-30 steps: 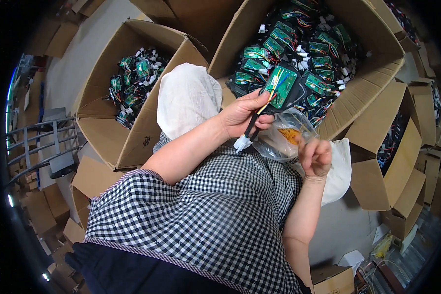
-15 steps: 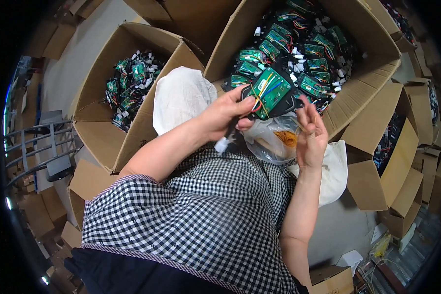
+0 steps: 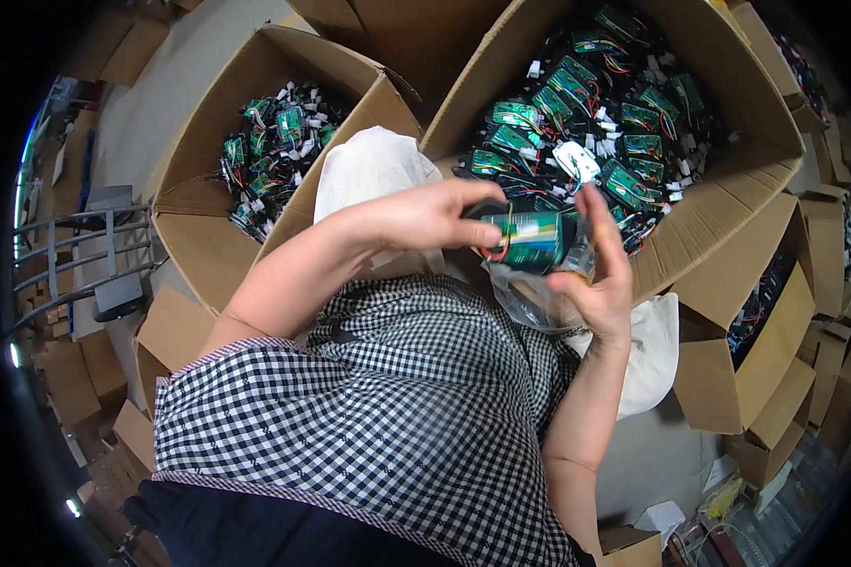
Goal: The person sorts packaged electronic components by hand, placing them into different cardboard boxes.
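My left hand (image 3: 435, 222) pinches a green circuit board in a black housing (image 3: 531, 238) by its left end, thumb on top. Coloured wires run across the board, which is smeared by motion. At its right end is my right hand (image 3: 600, 269), thumb and fingers spread apart; whether they touch the housing I cannot tell. Under the hands, a clear plastic bag (image 3: 529, 300) rests at my lap. Just beyond, a large cardboard box (image 3: 728, 175) holds many similar boards (image 3: 638, 180) with wires and white plugs. A bright white shape (image 3: 577, 163) lies among them.
To the left stands another cardboard box (image 3: 194, 203) with more wired boards (image 3: 288, 123). Open boxes (image 3: 719, 378) line the right side. White cloth covers (image 3: 373, 170) lie over my knees. A grey metal rack (image 3: 85, 255) stands at far left.
The board has tilted and dropped slightly lower between my hands. My right hand's fingers have spread wider beside it. The boxes appear shifted a little to the right in view.
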{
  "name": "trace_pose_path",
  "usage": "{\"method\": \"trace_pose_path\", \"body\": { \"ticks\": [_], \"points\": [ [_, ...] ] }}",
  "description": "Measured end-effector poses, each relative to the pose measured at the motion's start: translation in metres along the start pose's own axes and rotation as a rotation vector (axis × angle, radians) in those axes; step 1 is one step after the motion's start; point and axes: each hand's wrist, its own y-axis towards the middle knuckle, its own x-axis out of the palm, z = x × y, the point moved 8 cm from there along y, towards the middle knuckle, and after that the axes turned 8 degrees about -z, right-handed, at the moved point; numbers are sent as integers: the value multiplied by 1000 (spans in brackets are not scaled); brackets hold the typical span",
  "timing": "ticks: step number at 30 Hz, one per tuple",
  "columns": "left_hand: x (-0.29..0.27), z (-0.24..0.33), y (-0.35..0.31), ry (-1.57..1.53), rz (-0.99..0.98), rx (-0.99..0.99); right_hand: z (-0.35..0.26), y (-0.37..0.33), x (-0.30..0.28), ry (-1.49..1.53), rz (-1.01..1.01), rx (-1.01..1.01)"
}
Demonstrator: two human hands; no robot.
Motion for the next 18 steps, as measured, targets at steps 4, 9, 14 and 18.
{"method": "trace_pose_path", "body": {
  "ticks": [4, 9, 14, 18],
  "points": [
    [7, 21, -4, 690, -21, 4, 4, 10, 16, -579, -331, -29],
    [-23, 21, -5, 185, 47, 35, -1, 19, 6, -167, -17, -94],
    [-15, 4, -4, 420, 7, -29, -13, 24, 20, -397, -109, -40],
    [-1, 27, -11, 717, -22, 47, -7, 37, 15, -76, -327, 80]
  ]
}}
